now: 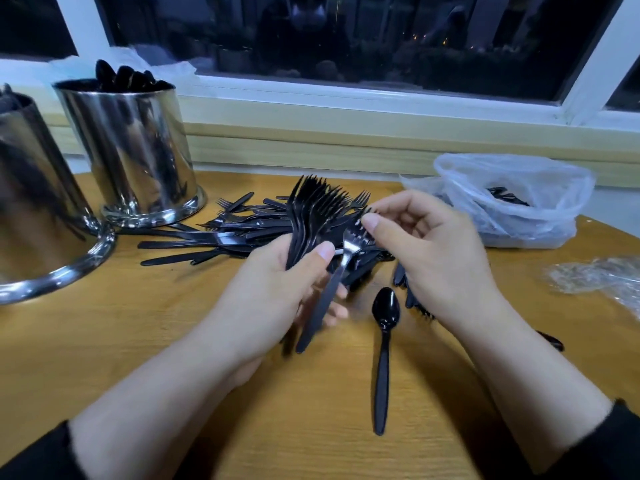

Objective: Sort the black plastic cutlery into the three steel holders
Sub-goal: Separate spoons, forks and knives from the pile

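Observation:
My left hand [277, 292] grips a bundle of black forks [313, 209], tines pointing up and away. My right hand [426, 251] pinches the head of a single black fork [332, 289] right beside that bundle, its handle hanging down toward me. Behind both hands lies a loose pile of black cutlery [221, 233] on the wooden table. A lone black spoon [382, 358] lies flat between my forearms. Two steel holders show at the left: one [135, 150] with spoon bowls sticking out of its top, the nearer one [38, 216] cut off by the frame edge.
A clear plastic bag [512, 199] with more black cutlery inside sits at the back right. Crumpled clear wrap [599, 278] lies at the right edge. A window sill and wall close off the table's far side.

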